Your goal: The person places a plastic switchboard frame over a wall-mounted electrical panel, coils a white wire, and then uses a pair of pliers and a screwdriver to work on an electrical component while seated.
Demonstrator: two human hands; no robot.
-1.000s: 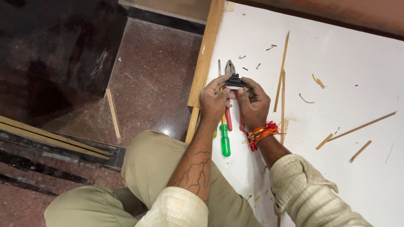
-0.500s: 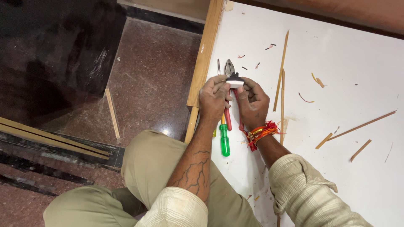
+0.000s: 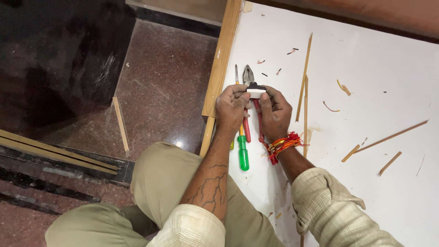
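My left hand point(image 3: 232, 109) and my right hand point(image 3: 275, 112) meet over a white board point(image 3: 366, 91) and pinch a small black and white part point(image 3: 255, 90) between their fingertips. Under the hands lie red-handled pliers point(image 3: 249, 75), jaws pointing away from me, and a screwdriver with a green and yellow handle point(image 3: 243, 153). A second thin screwdriver shaft point(image 3: 236, 73) shows beside the pliers. An orange and red thread band point(image 3: 281, 145) sits on my right wrist.
Thin wooden strips point(image 3: 304, 82) and splinters are scattered on the white board. A wooden batten point(image 3: 222, 59) runs along the board's left edge. Left of it is speckled stone floor with a loose stick point(image 3: 120, 123) and long strips point(image 3: 55, 151). My knee point(image 3: 169, 178) is bent below.
Both hands keep the small part between them. The pliers' jaws and the thin shaft show a little more clearly above the fingers; otherwise almost nothing moved.
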